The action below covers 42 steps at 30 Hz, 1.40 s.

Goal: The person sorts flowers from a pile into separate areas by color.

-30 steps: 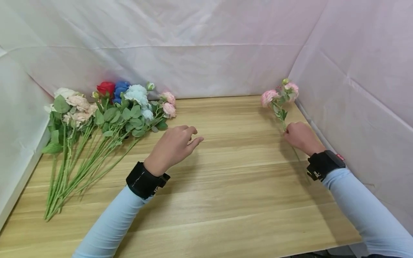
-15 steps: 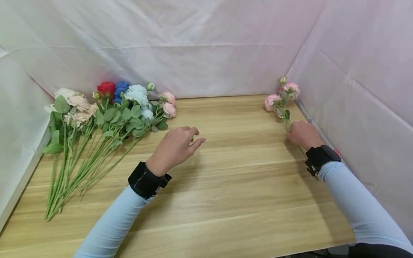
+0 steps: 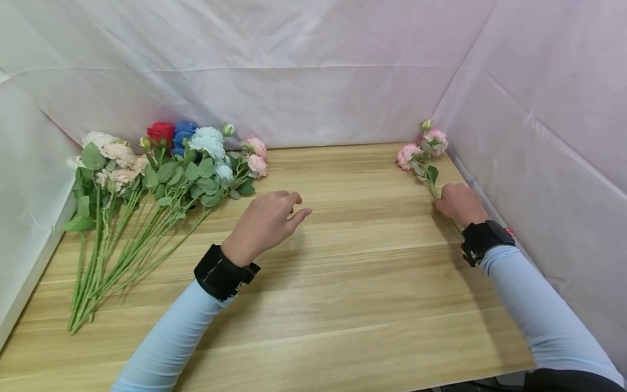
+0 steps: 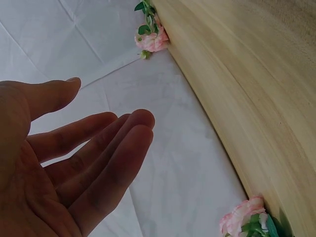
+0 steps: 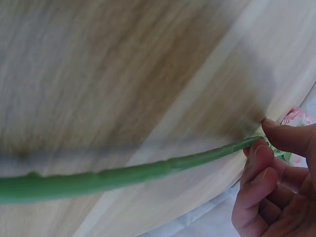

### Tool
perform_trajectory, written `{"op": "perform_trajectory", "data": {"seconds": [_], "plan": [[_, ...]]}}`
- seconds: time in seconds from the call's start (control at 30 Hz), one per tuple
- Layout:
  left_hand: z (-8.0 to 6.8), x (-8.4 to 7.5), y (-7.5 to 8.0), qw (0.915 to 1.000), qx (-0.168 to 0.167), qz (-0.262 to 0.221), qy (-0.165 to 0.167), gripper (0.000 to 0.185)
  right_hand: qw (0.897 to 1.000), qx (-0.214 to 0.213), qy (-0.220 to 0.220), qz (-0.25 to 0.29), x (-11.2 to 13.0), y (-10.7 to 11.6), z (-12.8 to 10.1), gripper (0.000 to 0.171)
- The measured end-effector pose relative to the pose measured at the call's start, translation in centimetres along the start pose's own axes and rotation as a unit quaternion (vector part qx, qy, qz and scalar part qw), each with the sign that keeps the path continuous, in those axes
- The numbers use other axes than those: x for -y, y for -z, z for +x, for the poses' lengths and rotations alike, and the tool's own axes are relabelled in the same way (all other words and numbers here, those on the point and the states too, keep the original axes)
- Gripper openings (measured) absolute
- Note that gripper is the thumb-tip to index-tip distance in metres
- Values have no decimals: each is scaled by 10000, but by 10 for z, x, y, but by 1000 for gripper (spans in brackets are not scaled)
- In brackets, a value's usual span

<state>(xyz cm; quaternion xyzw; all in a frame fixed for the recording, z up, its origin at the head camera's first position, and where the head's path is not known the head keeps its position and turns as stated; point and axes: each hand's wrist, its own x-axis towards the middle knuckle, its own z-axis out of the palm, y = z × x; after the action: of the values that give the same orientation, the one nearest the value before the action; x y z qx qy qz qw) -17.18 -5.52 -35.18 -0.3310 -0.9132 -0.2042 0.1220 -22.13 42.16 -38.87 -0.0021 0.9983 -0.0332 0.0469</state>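
At the table's right side my right hand point(image 3: 460, 204) pinches the green stem point(image 5: 148, 170) of a pink flower point(image 3: 407, 155) between thumb and fingers. Its two pink blooms and a small bud point toward the back wall, with the stem running back under my wrist. My left hand point(image 3: 264, 226) hovers over the middle-left of the table, holding nothing. In the left wrist view its fingers point(image 4: 113, 173) are relaxed and slightly bent, the thumb apart from them. Nearest to that hand are the pink blooms point(image 3: 257, 166) at the right end of a spread of flowers.
Left on the wooden table point(image 3: 343, 316) lie several long-stemmed flowers: cream ones point(image 3: 120, 157), a red rose point(image 3: 160, 132), a dark blue bloom point(image 3: 183, 137) and light blue ones point(image 3: 208, 142). Their green stems point(image 3: 112, 272) converge toward the front. White cloth walls point(image 3: 323, 103) stand at the back and sides.
My right hand shifts slightly right, then the flower's blooms swing a little left and lower toward the table. My left hand stays almost still.
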Motion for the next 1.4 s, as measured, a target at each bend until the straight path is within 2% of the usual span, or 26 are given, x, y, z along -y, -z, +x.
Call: {"op": "perform_trajectory", "data": {"seconds": [0.13,0.27,0.4,0.7,0.83,0.97,1.13,1.4], "plan": [[-1,-1,0,10000,-17,-16,26,32,9998,-12,-98,166,5,3,-4,46],[-1,-1,1,10000,-34,30,33,31,9997,-89,-110,183,15,9,-8,44],[-2,0,1,9999,-74,93,6,31,9995,-233,63,212,32,14,-9,43],[-2,8,1,9998,-16,137,126,33,9939,-537,942,189,104,11,-5,26],[-2,10,3,9997,60,107,231,33,9864,-875,1363,270,141,9,-5,24],[-1,11,3,9993,138,99,322,32,9791,-977,1692,566,175,4,-8,24],[0,11,4,9990,176,137,378,34,9731,-1025,1814,980,209,-1,-10,21],[-2,14,7,9988,94,287,394,33,9648,-1146,1975,1306,252,-1,-8,17]]}}
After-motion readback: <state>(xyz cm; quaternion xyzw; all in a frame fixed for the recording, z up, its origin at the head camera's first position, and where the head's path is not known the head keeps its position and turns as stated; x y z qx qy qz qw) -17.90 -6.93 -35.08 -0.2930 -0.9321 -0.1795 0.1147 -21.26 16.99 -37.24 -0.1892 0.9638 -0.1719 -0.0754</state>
